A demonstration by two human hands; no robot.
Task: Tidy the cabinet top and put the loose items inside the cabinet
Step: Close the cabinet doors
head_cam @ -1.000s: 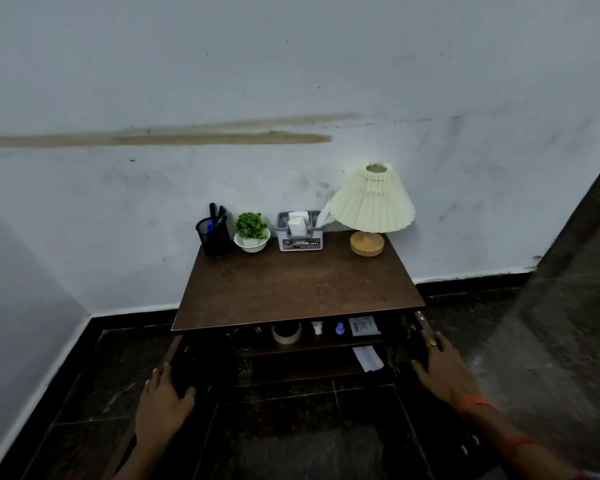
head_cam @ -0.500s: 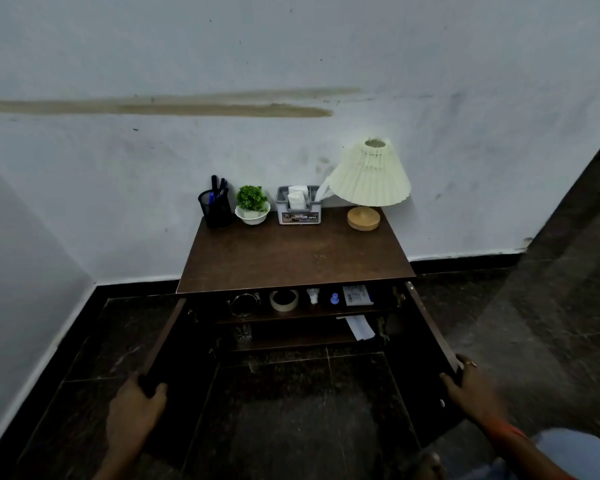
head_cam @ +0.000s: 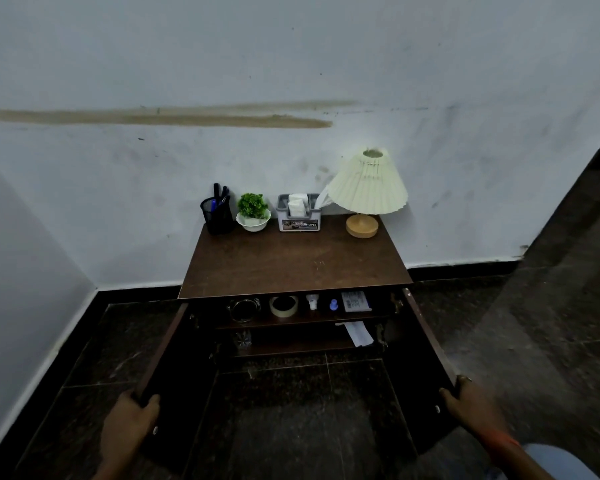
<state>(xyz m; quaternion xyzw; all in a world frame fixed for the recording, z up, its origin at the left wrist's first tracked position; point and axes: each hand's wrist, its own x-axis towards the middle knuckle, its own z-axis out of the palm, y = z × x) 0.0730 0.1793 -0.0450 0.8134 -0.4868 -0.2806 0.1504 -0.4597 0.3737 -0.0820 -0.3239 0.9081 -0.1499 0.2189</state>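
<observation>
One lamp [head_cam: 367,188]; one plant [head_cam: 252,205]; two doors [head_cam: 175,375]; perhaps three pens [head_cam: 217,191]

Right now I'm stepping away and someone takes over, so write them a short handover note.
Hands: left hand grips the edge of the left door; right hand grips the edge of the right door. Both doors stand open.
Top, along the wall: pen holder, plant, tissue box, lamp.
On the upper shelf: tape roll, white card.
Done: loose items look stowed.
Left: probably close both doors.

Left hand [head_cam: 129,424] grips left door [head_cam: 161,348]; right hand [head_cam: 468,403] grips right door [head_cam: 430,337].
</observation>
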